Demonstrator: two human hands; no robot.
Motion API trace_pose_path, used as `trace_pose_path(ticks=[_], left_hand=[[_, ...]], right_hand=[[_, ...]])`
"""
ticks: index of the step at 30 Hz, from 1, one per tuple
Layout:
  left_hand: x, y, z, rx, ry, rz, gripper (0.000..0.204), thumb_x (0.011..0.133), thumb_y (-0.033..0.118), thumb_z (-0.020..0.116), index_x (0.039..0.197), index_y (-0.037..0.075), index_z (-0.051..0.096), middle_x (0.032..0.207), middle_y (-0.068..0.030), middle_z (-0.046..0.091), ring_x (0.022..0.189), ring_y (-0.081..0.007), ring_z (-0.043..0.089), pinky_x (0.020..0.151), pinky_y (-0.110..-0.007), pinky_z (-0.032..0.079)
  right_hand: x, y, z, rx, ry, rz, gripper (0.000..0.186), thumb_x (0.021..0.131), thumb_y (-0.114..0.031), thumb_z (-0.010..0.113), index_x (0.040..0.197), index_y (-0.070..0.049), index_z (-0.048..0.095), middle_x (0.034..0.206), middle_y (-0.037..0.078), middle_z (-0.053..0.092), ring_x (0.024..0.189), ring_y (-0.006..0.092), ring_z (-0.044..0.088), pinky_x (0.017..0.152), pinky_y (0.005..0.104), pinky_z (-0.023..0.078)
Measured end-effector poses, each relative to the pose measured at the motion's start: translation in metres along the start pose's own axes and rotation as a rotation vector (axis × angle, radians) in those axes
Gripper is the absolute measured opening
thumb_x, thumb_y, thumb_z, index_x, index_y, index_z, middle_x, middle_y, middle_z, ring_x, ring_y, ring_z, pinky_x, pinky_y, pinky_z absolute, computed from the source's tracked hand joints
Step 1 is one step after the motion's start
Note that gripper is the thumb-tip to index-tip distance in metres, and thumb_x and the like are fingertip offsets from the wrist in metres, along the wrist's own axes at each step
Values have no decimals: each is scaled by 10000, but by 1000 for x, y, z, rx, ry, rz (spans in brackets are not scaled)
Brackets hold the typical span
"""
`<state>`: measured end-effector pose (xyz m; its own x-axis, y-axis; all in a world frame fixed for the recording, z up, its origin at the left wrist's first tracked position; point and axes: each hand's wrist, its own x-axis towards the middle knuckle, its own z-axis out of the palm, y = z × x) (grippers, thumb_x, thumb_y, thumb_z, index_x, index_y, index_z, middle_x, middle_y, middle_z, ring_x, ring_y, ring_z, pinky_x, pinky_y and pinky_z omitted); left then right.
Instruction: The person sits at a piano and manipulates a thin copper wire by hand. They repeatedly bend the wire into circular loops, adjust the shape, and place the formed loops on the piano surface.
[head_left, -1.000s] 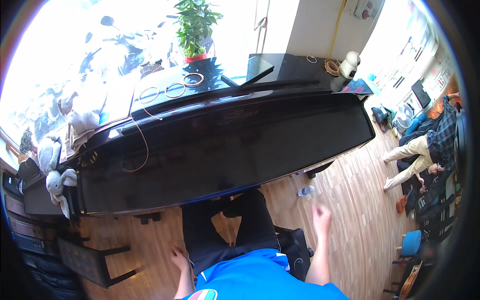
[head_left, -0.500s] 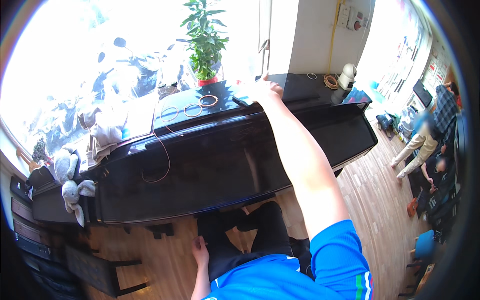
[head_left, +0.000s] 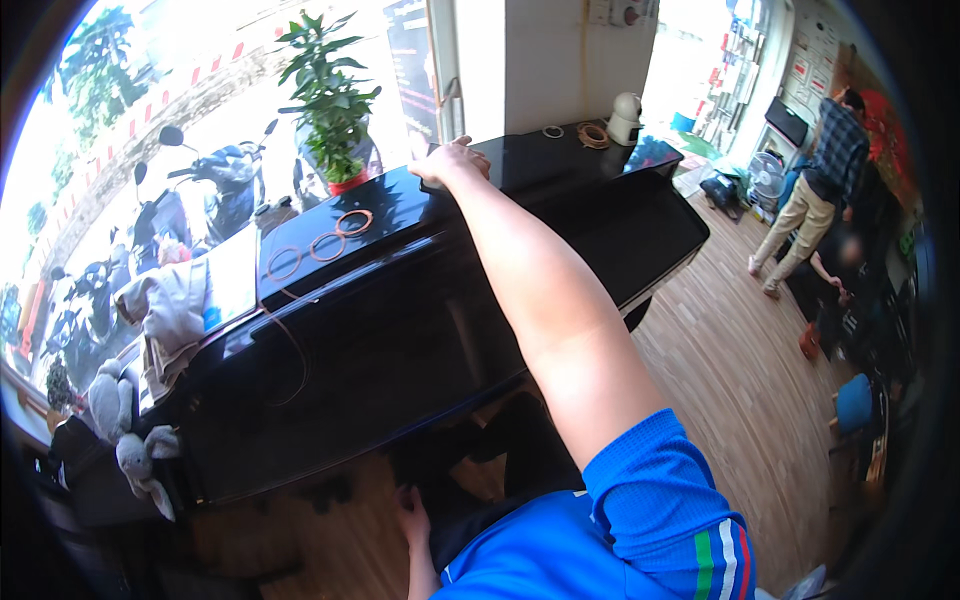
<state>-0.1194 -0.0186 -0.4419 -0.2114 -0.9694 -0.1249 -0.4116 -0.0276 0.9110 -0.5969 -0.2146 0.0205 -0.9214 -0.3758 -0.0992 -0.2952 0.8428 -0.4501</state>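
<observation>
One relation sums up where we're at: our right hand (head_left: 457, 163) is stretched out over the glossy black surface (head_left: 540, 170), and a dark flat thing (head_left: 430, 185) sits right under those fingers, with only a bit of edge poking out on our side. Honestly, the hand covers most of it, so we can't tell which way its long axis runs. Same deal with the grip: the fingertips point left, but whether they're clamped on the dark thing, spread over it or just touching, we can't say.

No contest on which hand is nearer, btw. Our left hand (head_left: 413, 515) is way over on our side of the surface, well apart from the dark thing and from the right fingers. It's in shade, and we can't make out whether its fingers are together or apart.

As for the neighbours: left of the right fingers and closer to us lie three copper-coloured rings (head_left: 371, 219). Also left, about level with the fingertips, is the red pot (head_left: 348, 183) with its leafy plant (head_left: 335, 110). Off to the right, well apart, we've got a brown coil (head_left: 593, 135) beside a rounded white gadget (head_left: 626, 118).
</observation>
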Motion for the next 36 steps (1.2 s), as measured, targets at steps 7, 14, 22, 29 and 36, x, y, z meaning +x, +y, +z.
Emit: trace_pose_path(ticks=[7,14,22,29,36], left_hand=[[2,-12,-2,67,3,23,409,971,327,663,1234,22,590,983,-134,669,919,-232,638,841,-362,491],[10,-6,8,99,-35,42,406,977,328,656,1241,30,579,998,-142,672,928,-236,644,845,-363,492],[9,9,11,125,-60,-15,397,987,310,647,1240,14,572,1041,-139,677,941,-235,652,845,-353,500],[11,3,12,204,-51,24,384,990,310,645,1227,18,566,988,-124,662,900,-223,636,820,-347,489],[10,14,12,246,-56,27,388,985,310,652,1227,20,561,976,-123,653,901,-222,629,813,-351,487]], right_hand=[[61,104,-64,472,-166,-464,579,649,-557,791,1024,-116,770,1233,239,646,1085,319,632,767,432,551],[143,275,-100,343,337,-343,871,654,-457,797,1388,-97,495,1300,209,609,1203,315,599,1036,380,467],[157,350,-92,277,405,-479,849,626,-388,853,1366,-168,500,1265,202,578,1226,340,555,1072,435,432],[162,350,-96,258,359,-557,840,616,-354,851,1352,-154,499,1229,193,588,1216,335,558,1070,438,428],[164,355,-107,304,239,-595,878,601,-340,858,1368,-130,484,1191,178,594,1143,337,601,1009,406,475]])
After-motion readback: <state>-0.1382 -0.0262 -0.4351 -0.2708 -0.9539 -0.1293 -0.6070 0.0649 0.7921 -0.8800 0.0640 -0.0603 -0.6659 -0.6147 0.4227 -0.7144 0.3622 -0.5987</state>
